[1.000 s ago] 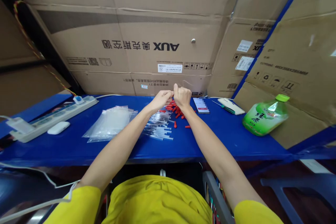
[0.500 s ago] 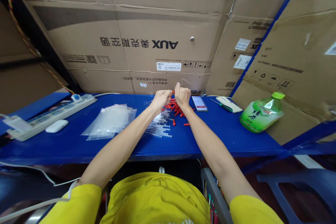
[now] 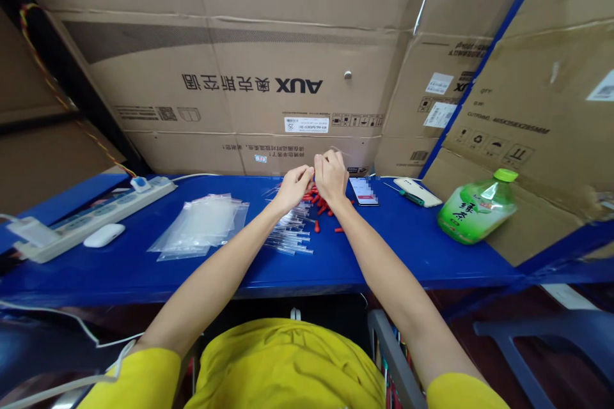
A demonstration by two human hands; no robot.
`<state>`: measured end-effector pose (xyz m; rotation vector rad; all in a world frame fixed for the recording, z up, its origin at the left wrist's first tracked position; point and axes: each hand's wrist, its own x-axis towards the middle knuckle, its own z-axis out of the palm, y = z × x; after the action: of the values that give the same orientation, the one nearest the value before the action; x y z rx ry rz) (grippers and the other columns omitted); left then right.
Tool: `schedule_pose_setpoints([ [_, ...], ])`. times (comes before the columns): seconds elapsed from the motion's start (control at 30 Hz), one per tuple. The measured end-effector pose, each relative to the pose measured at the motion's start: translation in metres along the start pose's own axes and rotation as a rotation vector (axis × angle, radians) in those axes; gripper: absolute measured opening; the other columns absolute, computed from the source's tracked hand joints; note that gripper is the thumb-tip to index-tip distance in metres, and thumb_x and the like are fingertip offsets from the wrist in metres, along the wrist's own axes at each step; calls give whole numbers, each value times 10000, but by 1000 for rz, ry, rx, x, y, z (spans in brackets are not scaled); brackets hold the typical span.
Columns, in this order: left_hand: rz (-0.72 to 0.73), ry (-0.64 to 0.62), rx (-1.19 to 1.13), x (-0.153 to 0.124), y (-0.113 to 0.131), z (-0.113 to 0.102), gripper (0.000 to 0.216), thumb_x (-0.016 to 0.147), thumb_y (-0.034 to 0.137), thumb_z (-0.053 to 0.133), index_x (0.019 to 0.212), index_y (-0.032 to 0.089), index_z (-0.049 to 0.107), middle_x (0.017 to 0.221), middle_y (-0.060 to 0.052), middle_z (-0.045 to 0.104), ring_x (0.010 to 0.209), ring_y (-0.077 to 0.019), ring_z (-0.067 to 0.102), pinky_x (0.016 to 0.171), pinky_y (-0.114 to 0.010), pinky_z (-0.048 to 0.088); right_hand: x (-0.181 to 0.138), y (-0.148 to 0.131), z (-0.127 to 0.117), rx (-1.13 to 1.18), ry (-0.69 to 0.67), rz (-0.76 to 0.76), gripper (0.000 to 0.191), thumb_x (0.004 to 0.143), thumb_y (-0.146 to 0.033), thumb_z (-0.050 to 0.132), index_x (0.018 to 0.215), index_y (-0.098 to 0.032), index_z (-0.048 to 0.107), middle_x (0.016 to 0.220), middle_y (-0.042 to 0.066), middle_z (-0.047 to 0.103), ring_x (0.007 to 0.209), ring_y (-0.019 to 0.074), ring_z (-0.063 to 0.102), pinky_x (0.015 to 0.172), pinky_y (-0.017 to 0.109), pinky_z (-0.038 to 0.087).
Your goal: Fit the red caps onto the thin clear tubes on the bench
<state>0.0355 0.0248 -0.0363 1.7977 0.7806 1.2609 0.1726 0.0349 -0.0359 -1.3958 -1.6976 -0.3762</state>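
Observation:
My left hand point(image 3: 294, 188) is closed in a pinch, with a bit of red, apparently a rubber dropper bulb, showing at its fingertips. Touching or almost touching it, my right hand point(image 3: 332, 176) has its fingers curled together. A faint clear line, perhaps a thin tube, shows behind the right knuckles; the fingers hide what is in that grip. Under the hands lies a pile of red rubber bulbs point(image 3: 317, 226), partly covered by the right hand. Clear thin dropper tubes point(image 3: 292, 244) are heaped below the left wrist.
Clear zip bags point(image 3: 206, 223) lie stacked on the blue table point(image 3: 384, 255). A power strip point(image 3: 115, 211) and white earbud case point(image 3: 104, 235) are at left. To the right are a phone point(image 3: 363, 192), a green screwdriver point(image 3: 411, 197), a pale phone-shaped object point(image 3: 422, 190) and a green-labelled bottle point(image 3: 474, 208).
The right hand has turned, its thumb no longer sticking up, and the hands have drawn closer together. Less of the red bulb between them shows. The camera view has shifted slightly.

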Motion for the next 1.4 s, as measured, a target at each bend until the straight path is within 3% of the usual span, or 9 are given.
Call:
schedule_pose_setpoints([
  [0.1, 19, 53, -40, 0, -1, 1, 475, 976, 592, 549, 728, 202, 439, 615, 38, 465, 535, -87, 375, 525, -230, 320, 1, -11, -11, 72, 131, -30, 484, 1120, -426, 281, 1295, -229, 687, 1501, 137, 527, 1448, 325, 351, 1054, 474, 478],
  [0.17, 20, 90, -76, 1, -2, 2, 481, 979, 602, 548, 735, 200, 442, 622, 40, 454, 537, -84, 364, 522, -226, 314, 1, -15, -15, 72, 185, -26, 496, 1110, -413, 289, 1495, -244, 552, 1595, 134, 446, 1530, 351, 222, 1140, 574, 414],
  [0.27, 14, 128, -132, 2, -3, 1, 478, 980, 607, 550, 753, 199, 453, 630, 44, 448, 536, -81, 357, 519, -221, 308, -2, -15, -15, 19, 188, -22, 552, 1107, -401, 294, 1634, -250, 364, 1467, 160, 582, 1551, 368, 218, 1175, 667, 324],
  [0.37, 17, 140, -157, 3, -4, -1, 483, 977, 612, 562, 757, 194, 462, 640, 41, 462, 540, -76, 363, 522, -213, 310, -3, -13, -12, 20, 190, -71, 561, 1110, -400, 298, 1648, -246, 338, 1242, 150, 718, 1541, 352, 293, 1202, 702, 239],
  [0.47, 16, 113, -136, 3, -5, -3, 518, 963, 642, 571, 734, 193, 452, 630, 43, 443, 547, -78, 353, 525, -214, 310, -1, -10, -11, 42, 127, -169, 509, 1105, -374, 310, 1560, -234, 489, 1262, 140, 721, 1537, 304, 341, 1254, 652, 183],
  [0.6, 13, 41, -132, 1, -3, -5, 541, 950, 672, 575, 730, 194, 453, 612, 53, 391, 547, -82, 321, 520, -225, 279, 1, -6, -13, 54, -35, -330, 436, 1099, -342, 304, 1163, -223, 719, 1233, 116, 726, 1492, 266, 402, 1288, 567, 154],
  [0.73, 37, -66, -129, -1, 2, -9, 551, 953, 675, 575, 720, 190, 457, 597, 51, 400, 543, -84, 316, 517, -233, 264, 1, 0, -12, 60, -75, -354, 435, 1111, -365, 256, 1018, -219, 654, 1032, 89, 720, 1203, 256, 567, 1246, 526, 196],
  [0.97, 46, -150, -87, -5, 3, -9, 563, 943, 681, 572, 717, 170, 503, 578, 57, 362, 542, -79, 268, 521, -238, 226, 0, 17, -2, 22, -29, -427, 498, 1091, -430, 283, 810, -217, 634, 757, 76, 537, 860, 264, 477, 996, 469, 366],
  [1.4, -90, 79, -130, -11, 12, 11, 430, 857, 385, 599, 554, 196, 360, 511, 54, 304, 500, -57, 230, 507, -236, 155, -2, 35, 20, 105, 8, -368, 631, 1127, -416, 131, 760, -211, 602, 755, 70, 508, 755, 234, 448, 777, 374, 381],
])
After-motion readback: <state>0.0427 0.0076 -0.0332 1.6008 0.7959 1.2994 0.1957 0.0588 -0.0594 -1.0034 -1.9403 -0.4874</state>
